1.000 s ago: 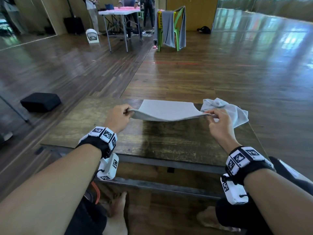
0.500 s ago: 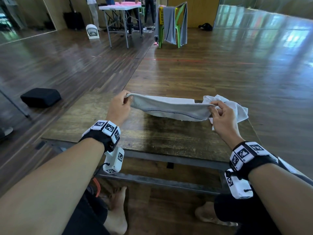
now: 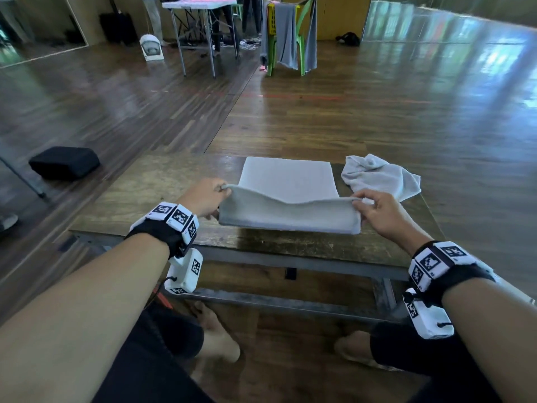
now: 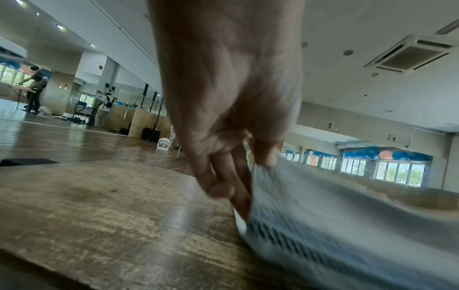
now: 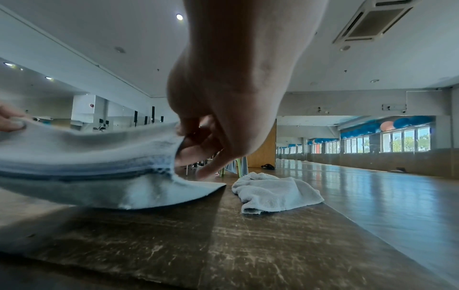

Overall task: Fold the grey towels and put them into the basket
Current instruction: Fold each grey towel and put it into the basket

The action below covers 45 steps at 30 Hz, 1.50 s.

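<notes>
A grey towel (image 3: 287, 181) lies spread on the wooden table (image 3: 139, 199), its near edge lifted and curled over toward me. My left hand (image 3: 209, 199) pinches the near left corner and my right hand (image 3: 374, 207) pinches the near right corner. In the left wrist view my left hand (image 4: 231, 166) grips the towel (image 4: 335, 225) edge, blurred by motion. In the right wrist view my right hand (image 5: 211, 137) pinches the towel (image 5: 87, 162) corner just above the table. A second grey towel (image 3: 380, 175) (image 5: 273, 192) lies crumpled at the table's far right. No basket is in view.
The table's right edge (image 3: 430, 216) runs close to the crumpled towel. A black case (image 3: 65, 162) sits on the floor to the left. Far back stand a folding table (image 3: 197, 13) and a green chair (image 3: 290, 33) draped with grey towels.
Both hands have swung the held towel down onto the table: its far part now lies flat, and the held edge has come back toward me, lower than before.
</notes>
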{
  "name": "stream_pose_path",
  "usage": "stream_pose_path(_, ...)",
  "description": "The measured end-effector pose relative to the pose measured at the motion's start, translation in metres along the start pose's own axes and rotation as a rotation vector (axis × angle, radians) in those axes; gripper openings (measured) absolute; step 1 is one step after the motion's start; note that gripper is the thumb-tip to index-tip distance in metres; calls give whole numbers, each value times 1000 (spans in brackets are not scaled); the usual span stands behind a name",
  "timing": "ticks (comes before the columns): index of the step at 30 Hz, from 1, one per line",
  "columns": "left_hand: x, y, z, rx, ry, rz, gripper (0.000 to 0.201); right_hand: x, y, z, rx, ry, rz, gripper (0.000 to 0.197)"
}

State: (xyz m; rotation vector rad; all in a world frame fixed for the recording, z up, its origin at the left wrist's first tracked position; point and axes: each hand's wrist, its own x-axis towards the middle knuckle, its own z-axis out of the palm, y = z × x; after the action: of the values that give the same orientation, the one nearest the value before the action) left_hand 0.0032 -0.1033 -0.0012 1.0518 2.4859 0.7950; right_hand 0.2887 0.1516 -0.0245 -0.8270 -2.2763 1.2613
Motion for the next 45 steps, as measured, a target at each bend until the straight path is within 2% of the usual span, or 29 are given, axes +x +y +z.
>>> stream_pose_path(2, -5, -2, 2, 61, -98, -53, 18, -3, 4, 0, -55, -160, 53, 11)
stream_pose_path(4, -8, -2, 4, 126, -72, -36, 24, -6, 5, 2, -85, -249, 83, 10)
stream_pose_path(13, -2, -1, 12, 74, 111, 13, 26, 10, 0, 17, -92, -128, 116, 15)
stream_pose_path(17, 3, -7, 24, -123, 211, 35, 21, 20, 8, 23, -23, -5, 109, 16)
stream_pose_path(20, 10, -12, 32, -215, 232, 33, 21, 30, 12, 28, -15, 58, 81, 15)
stream_pose_path(22, 12, -13, 35, -201, 237, 30, 22, 33, 14, 28, -39, 39, 107, 17)
stream_pose_path(24, 12, -13, 36, -163, 235, 61, 21, 31, 18, 29, -96, -61, 168, 19)
stream_pose_path(26, 11, -17, 37, -139, 154, 63, 19, 22, 24, 30, -102, -192, 203, 20)
stream_pose_path(29, 7, -31, 44, -130, -125, 9, 22, -1, 27, 31, 19, -373, 316, 24)
stream_pose_path(31, 0, -43, 50, -50, -274, -23, 26, -17, 26, 30, -23, -489, 380, 24)
stream_pose_path(33, -5, -56, 55, -43, -362, -54, 27, -27, 28, 31, -69, -593, 452, 25)
stream_pose_path(35, -11, -61, 58, -57, -394, -59, 30, -30, 33, 31, -47, -646, 512, 26)
stream_pose_path(38, -21, -46, 52, -138, -327, -55, 28, -28, 29, 30, 14, -578, 475, 24)
stream_pose_path(42, -11, -33, 46, -208, -136, -41, 27, -9, 16, 27, 50, -253, 311, 21)
stream_pose_path(45, 12, -28, 41, -231, 7, -46, 24, 17, 17, 21, -92, -95, 244, 21)
